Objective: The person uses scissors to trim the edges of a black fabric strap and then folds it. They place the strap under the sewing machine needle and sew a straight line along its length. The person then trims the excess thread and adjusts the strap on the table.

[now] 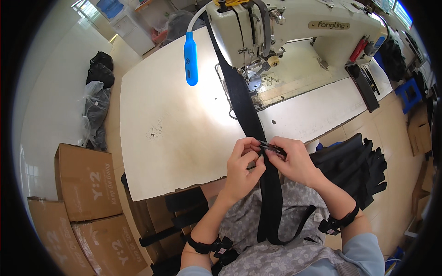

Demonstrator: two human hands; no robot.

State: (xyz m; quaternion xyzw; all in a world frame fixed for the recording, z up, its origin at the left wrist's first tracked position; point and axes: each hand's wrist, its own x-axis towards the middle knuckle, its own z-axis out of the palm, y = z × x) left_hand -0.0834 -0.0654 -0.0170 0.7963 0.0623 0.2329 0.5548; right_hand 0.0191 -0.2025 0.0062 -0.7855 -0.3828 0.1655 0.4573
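A: ok so your long flat black fabric strap (247, 110) runs down past the needle side of the cream metal sewing machine (299, 25), across the white tabletop (170, 124) and over its near edge, ending up in your lap on the grey floral apron (244, 214). What have your hands got, though?

B: Your right hand (294, 161) is closed around some small dark snips with pointed metal blades (276, 149), tips aimed left, just over the strap.

A: And the left?

B: Your left hand (244, 165) is mostly curled up, thumb and fingertips close together right at the strap, next to the snips' tips. Can't tell if you're pinching the strap itself or something finer, it's too small to see.

A: Anything else around you?

B: Bright blue plastic wand on a white cable (191, 60) above the tabletop, left of the strap. Brown cardboard boxes (87, 179) stacked on your left, and a heap of black fabric pieces (354, 165) off to your right.
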